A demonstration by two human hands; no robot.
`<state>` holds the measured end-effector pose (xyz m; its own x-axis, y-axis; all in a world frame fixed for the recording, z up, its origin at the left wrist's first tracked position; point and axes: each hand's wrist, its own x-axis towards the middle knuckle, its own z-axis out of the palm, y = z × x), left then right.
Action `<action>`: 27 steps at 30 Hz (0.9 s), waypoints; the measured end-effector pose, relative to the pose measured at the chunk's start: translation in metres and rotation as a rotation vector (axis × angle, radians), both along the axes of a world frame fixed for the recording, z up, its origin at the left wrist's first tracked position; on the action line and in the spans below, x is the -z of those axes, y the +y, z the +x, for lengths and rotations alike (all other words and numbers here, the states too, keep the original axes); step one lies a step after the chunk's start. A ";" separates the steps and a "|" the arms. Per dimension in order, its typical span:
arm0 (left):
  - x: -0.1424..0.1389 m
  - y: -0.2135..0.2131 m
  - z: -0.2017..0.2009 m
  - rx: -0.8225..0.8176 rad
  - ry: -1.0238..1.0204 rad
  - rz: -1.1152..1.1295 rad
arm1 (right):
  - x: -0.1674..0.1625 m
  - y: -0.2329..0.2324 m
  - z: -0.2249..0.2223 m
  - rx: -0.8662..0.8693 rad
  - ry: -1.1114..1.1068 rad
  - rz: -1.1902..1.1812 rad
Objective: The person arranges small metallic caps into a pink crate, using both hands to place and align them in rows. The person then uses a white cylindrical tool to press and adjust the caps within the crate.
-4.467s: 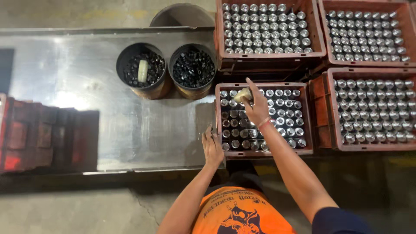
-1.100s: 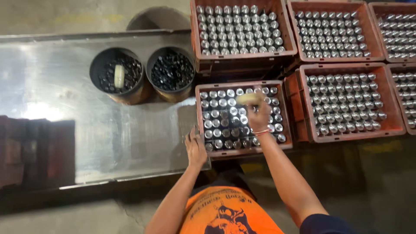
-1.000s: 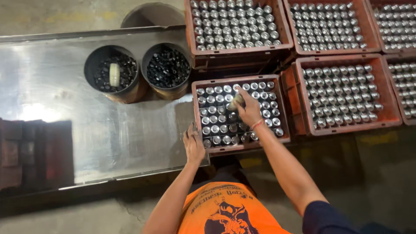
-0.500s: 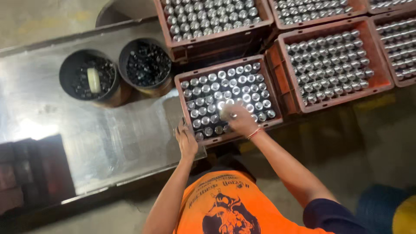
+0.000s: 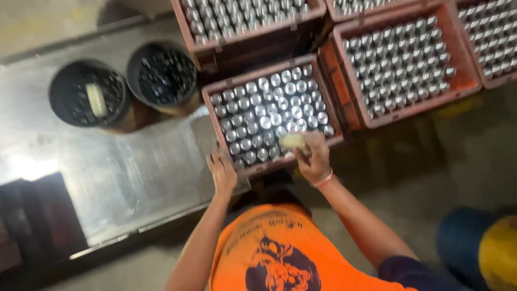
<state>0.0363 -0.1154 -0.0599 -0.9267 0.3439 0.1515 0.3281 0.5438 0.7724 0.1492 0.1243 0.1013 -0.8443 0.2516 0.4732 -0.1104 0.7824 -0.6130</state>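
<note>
Head view.

Right hand [image 5: 315, 159]: fingers closed round a pale yellowish pad [image 5: 293, 141], pressed on the near right cans in the near crate [image 5: 272, 116].

Left hand [image 5: 222, 172]: open, flat on the crate's near left rim.

Pad: probably light, soft; gripped round its body.

Desk [image 5: 107, 178]: steel; two dark buckets [image 5: 89, 97] far left.

More crates [image 5: 404, 64] right and far.

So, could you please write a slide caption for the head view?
Right hand holds a pale cylinder over a crate of metal cans; left hand rests on its edge.
</note>
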 end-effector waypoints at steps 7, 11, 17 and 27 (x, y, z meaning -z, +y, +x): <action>-0.005 0.000 0.001 -0.064 -0.154 0.097 | 0.016 0.025 -0.016 0.102 0.033 0.025; -0.005 0.002 0.000 -0.075 -0.148 0.061 | 0.016 0.038 -0.046 -0.099 -0.131 -0.079; -0.008 0.001 0.000 -0.091 -0.239 0.073 | 0.007 0.052 -0.073 -0.043 0.019 -0.152; 0.006 0.002 -0.001 -0.110 -0.238 0.079 | 0.016 0.052 -0.118 -0.070 -0.061 -0.066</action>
<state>0.0352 -0.1136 -0.0660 -0.9705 0.2350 -0.0529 0.0744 0.5013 0.8621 0.0310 0.1762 0.0855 -0.8877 0.2201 0.4045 -0.1238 0.7320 -0.6700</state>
